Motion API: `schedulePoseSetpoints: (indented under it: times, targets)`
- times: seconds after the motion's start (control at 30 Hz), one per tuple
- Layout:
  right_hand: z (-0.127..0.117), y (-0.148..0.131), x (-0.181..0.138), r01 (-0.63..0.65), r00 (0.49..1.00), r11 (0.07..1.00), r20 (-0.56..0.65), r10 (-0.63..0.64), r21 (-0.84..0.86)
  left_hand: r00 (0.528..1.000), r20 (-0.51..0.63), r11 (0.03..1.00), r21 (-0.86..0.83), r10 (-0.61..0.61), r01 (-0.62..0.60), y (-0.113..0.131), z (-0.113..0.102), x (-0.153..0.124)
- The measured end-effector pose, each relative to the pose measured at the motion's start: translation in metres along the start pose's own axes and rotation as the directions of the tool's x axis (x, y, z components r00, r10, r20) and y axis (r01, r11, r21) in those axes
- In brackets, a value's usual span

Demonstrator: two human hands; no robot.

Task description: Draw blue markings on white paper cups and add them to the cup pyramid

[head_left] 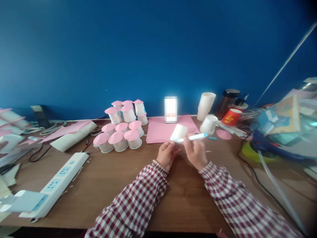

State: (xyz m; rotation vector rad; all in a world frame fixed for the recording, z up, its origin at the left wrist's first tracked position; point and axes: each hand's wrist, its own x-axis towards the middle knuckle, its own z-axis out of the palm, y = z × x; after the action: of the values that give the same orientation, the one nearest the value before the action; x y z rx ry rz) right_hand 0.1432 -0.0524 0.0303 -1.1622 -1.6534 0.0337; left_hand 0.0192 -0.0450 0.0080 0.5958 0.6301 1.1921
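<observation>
My left hand (169, 154) is closed on the rim of a white paper cup (180, 131), which is tilted on its side above the table. In my right hand (196, 152) is a white marker (194, 137) with a light blue end, held between thumb and fingers. Its tip points left and lies close to the cup's rim; whether it touches I cannot tell. A small blue cap (212, 138) lies on the table to the right of the marker. Behind the cup are pink paper sheets (158, 130).
Left of the sheets stand several cups with pink cone roofs (119, 140). A stack of white cups (206, 105), another white cup (208, 125) and a red cup (231, 117) are at the right. A power strip (59, 180) lies left; a blue glue gun (272, 147) with its cord lies right.
</observation>
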Motion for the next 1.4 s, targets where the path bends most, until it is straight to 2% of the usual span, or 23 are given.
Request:
schedulePoseSetpoints:
  times: [0.8, 1.4]
  targets:
    - [0.002, 0.002, 0.001, 0.030, 0.999, 0.997, -0.013, -0.031, -0.066, 1.000, 0.004, 1.000, -0.002, -0.004, 0.004, 0.000, 0.002, -0.002]
    - [0.001, 0.011, 0.001, 0.028, 0.993, 0.992, -0.109, -0.042, -0.124, 1.000, -0.023, 1.000, -0.006, -0.015, 0.015, -0.001, 0.001, -0.001]
